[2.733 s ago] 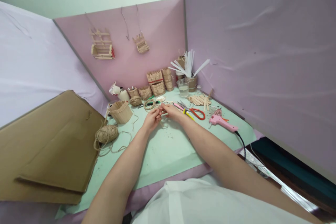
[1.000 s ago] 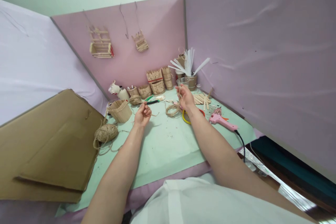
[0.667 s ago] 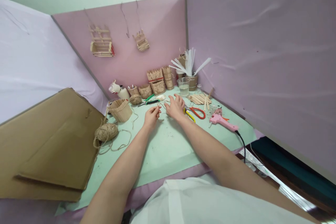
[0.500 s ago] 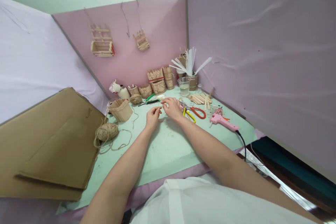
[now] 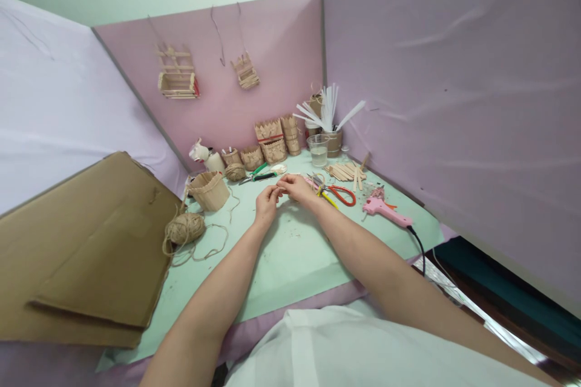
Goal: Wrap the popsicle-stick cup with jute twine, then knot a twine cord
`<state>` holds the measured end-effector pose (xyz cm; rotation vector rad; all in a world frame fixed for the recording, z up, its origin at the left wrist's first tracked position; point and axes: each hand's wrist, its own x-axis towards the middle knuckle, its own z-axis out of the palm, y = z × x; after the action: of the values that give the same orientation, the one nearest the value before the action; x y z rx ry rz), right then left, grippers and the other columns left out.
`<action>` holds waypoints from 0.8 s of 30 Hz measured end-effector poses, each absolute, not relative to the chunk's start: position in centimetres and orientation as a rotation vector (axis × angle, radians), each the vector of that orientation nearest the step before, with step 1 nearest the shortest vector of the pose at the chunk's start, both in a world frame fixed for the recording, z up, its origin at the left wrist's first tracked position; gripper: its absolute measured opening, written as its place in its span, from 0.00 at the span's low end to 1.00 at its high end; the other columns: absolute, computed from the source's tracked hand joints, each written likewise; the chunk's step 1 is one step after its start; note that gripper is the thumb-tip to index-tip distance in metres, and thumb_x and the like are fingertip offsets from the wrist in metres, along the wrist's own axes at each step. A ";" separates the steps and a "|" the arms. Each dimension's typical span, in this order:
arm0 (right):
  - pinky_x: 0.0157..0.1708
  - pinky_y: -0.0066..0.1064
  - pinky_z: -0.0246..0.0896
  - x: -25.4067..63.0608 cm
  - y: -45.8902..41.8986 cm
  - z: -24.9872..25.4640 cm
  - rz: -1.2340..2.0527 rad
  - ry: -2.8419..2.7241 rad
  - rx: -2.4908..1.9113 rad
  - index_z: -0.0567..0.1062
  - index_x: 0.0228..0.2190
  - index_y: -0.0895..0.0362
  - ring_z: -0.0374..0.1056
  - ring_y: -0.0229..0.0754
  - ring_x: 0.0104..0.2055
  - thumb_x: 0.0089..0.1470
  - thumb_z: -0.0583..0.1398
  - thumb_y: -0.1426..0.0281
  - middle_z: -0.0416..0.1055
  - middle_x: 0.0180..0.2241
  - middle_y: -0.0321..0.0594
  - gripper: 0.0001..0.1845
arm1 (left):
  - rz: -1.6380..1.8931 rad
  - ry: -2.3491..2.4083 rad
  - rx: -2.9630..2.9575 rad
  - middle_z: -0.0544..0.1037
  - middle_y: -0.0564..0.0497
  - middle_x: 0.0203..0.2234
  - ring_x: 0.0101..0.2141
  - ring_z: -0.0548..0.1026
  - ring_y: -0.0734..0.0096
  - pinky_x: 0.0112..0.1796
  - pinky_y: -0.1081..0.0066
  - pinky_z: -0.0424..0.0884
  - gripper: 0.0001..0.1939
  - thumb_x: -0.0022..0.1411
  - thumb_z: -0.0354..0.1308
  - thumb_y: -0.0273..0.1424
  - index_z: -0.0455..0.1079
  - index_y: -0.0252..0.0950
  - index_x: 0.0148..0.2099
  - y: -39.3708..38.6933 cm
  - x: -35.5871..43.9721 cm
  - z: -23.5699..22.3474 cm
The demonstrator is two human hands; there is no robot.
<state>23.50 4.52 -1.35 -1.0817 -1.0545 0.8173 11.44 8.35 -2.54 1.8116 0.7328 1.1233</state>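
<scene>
Left hand: left hand (image 5: 267,202) over the mid-table, fingers bent and gathered toward the thumb; cannot tell whether a strand is pinched there.
Right hand: right hand (image 5: 297,188), palm down, fingers curled in, tips meeting the left hand's; its grip is too small to read.
Twine: ball of twine (image 5: 185,228) lies at the left, loose loops trailing on the green tabletop (image 5: 290,266), beside the cardboard (image 5: 104,254).
Stick basket: stick basket (image 5: 211,192) stands upright, behind the ball of twine and left of the hands.
Cutters: green-handled cutters (image 5: 264,177) lie just beyond the left hand.
Scissors: red-handled scissors (image 5: 341,195) lie right of the right hand.
Glue gun: pink glue gun (image 5: 385,211) lies farther right, on its side.
</scene>
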 end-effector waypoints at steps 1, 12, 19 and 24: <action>0.29 0.25 0.60 23.4 4.5 -1.3 0.852 -1.026 -1.058 0.69 0.21 0.57 0.62 0.32 0.24 0.42 0.61 0.65 0.65 0.20 0.30 0.09 | 1.117 0.729 1.814 0.66 0.55 0.18 0.22 0.61 0.76 0.26 0.75 0.57 0.09 0.56 0.53 0.34 0.68 0.35 0.27 8.3 11.5 -2.6; 0.20 0.22 0.60 23.5 5.0 -1.7 0.868 -0.756 -1.092 0.63 0.25 0.55 0.64 0.31 0.20 0.52 0.55 0.70 0.67 0.20 0.30 0.06 | 1.035 0.683 1.856 0.67 0.55 0.18 0.21 0.61 0.77 0.25 0.75 0.56 0.10 0.57 0.52 0.35 0.68 0.35 0.28 7.9 11.7 -2.5; 0.20 0.24 0.59 24.2 4.9 -1.3 0.896 -0.634 -1.145 0.62 0.25 0.55 0.63 0.31 0.18 0.56 0.52 0.68 0.69 0.21 0.33 0.08 | 0.972 0.629 1.951 0.65 0.56 0.16 0.21 0.61 0.77 0.26 0.75 0.58 0.11 0.57 0.52 0.35 0.67 0.35 0.26 7.1 12.0 -2.5; 0.22 0.25 0.55 24.2 4.8 -1.7 0.700 -0.948 -1.458 0.65 0.23 0.57 0.61 0.33 0.18 0.58 0.49 0.63 0.68 0.20 0.36 0.16 | 1.089 0.752 1.938 0.66 0.55 0.17 0.21 0.61 0.77 0.26 0.75 0.57 0.11 0.58 0.51 0.36 0.67 0.35 0.28 7.4 11.7 -2.3</action>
<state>24.22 4.81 -1.66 -1.4576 -0.9481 0.6999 11.71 7.43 -2.27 1.9381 0.7516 1.0891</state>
